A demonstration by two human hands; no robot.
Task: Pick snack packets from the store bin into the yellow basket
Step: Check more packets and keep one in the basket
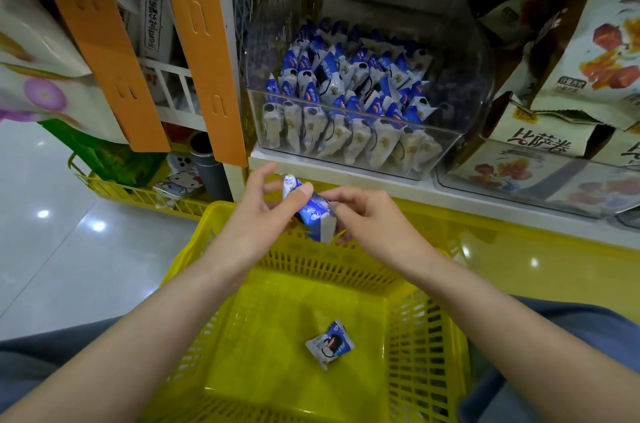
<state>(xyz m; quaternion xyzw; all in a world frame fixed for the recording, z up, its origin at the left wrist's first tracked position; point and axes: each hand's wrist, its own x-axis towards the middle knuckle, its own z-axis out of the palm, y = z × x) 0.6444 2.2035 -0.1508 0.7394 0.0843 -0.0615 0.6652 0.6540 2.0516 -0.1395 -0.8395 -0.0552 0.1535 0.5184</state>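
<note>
A clear plastic store bin (360, 159) on the shelf holds several blue-and-white snack packets (346, 90). Below it, the yellow basket (242, 301) rests on my lap, with one packet (329, 343) lying on its floor. Over the basket's far rim, both hands hold blue-and-white packets (313, 211). My left hand (263, 218) grips them with the thumb on top. From the right side my right hand (363, 218) pinches them; its fingertips are partly hidden behind the wrappers.
Large snack bags (588, 52) lean on the shelf to the right, above another clear bin (519, 187). Orange shelf struts (204, 41) hang at left. A second yellow basket (138, 195) with goods sits on the glossy floor at left.
</note>
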